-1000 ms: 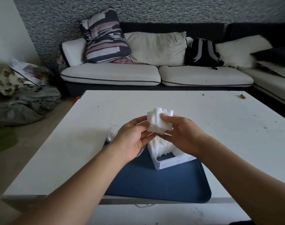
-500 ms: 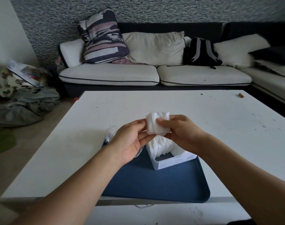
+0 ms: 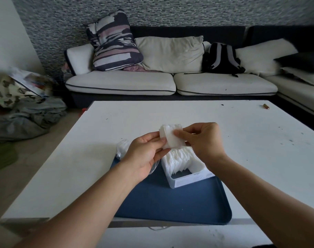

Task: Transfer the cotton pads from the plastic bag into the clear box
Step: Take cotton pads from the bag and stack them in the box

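Spreading wide under everything, the flat white rectangular table has matte, lightly speckled bare surface to the left, right and far side of the work, and its near edge runs just behind the forearms. Beyond its far edge stands a cream-cushioned sofa with dark piping, carrying a striped soft pillow and a black backpack with grey straps. A smooth dark blue plastic tray with rounded corners lies at the near edge of the table, its front lip almost flush with that edge, with open tray floor toward the viewer.

On the tray's far right part sits the clear rectangular plastic box, thin-walled and open-topped, packed along its far side with upright white cotton pads whose soft edges fan out; the near end of the box shows a gap. Just left of it, partly hidden behind the left hand, lies the crinkled transparent plastic bag, overlapping the tray's far left corner.

Above the box, both hands pinch a small stack of square white cotton pads: left thumb and fingers at its lower left edge, right hand with thumb on its face and fingers behind. A small brown cylinder lies near the table's far right edge.
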`<control>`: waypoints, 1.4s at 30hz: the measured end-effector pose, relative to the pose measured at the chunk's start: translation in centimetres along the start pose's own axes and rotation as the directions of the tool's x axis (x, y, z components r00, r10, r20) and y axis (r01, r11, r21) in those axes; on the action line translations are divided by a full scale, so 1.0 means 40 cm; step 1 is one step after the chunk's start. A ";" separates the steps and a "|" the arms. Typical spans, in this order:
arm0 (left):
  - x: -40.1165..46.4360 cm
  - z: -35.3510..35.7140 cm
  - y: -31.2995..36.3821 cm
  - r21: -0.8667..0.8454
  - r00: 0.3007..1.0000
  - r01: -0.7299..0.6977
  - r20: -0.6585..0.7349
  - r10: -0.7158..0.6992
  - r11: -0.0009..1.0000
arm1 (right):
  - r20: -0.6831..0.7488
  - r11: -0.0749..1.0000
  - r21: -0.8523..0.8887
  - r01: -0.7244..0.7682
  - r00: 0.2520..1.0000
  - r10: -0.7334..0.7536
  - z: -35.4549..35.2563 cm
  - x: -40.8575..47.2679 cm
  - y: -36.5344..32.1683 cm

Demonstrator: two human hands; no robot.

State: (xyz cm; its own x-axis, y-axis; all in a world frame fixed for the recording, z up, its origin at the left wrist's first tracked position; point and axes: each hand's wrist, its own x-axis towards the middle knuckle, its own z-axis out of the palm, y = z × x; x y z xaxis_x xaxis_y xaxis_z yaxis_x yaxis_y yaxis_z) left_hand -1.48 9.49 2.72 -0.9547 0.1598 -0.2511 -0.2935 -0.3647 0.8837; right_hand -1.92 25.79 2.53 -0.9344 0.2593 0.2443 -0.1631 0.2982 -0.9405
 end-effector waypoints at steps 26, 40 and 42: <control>-0.002 0.049 -0.027 0.044 0.996 -0.064 -0.059 0.066 0.997 | 0.147 0.843 0.471 -0.259 0.966 0.215 0.037 -0.038 -0.037; 0.034 0.055 -0.026 0.003 0.996 -0.026 -0.084 0.026 1.000 | 0.562 0.971 -0.055 -0.235 0.796 0.224 -0.035 0.003 -0.008; 0.036 0.049 -0.029 0.090 1.000 -0.023 -0.011 0.024 0.996 | 0.546 0.957 -0.087 -0.275 0.791 0.277 -0.059 0.013 -0.003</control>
State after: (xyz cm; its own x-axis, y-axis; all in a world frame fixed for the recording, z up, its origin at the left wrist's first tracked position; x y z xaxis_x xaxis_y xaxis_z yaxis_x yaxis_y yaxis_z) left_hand -2.42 11.94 2.12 -0.9618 0.1410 -0.2345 -0.2662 -0.2843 0.9210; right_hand -1.63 28.07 3.32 -0.9569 -0.2142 -0.1961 0.1283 0.2939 -0.9472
